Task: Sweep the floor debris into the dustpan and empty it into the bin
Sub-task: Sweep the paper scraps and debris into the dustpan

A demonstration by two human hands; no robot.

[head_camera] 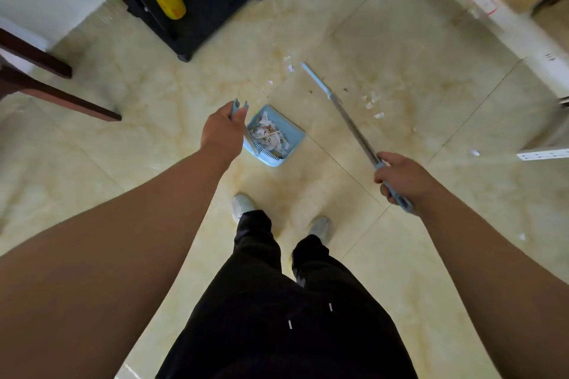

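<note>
Looking straight down at a glossy beige tiled floor (400,49), a person stands with both bare arms stretched forward, their pale shoes (243,204) just below the middle of the view.

A light blue long-handled dustpan (296,130) sits flat on the floor just ahead of the feet. It already holds a heap of torn paper scraps (267,135). The left hand (223,132) grips the blue top of its upright handle, and two blue prongs poke out above the knuckles. The fingers are curled round the handle, though the back of the hand hides most of them. This grip likely steadies the pan so that it does not slide while more is pushed in.

The right hand (401,177) holds the broom (351,123) by its blue end grip, fingers wrapped fully around it. The silver and blue shaft slants away across the floor, passing to the right of the pan without touching it. Its far end is close to a few stray scraps. I cannot make out the broom head.

More loose scraps (372,101) lie beyond the shaft, toward the floor's right edge and the white shelving (492,9), so sweeping looks unfinished.

A black wheeled stand (215,9) occupies the floor's far left corner. No bin is recognisable.
</note>
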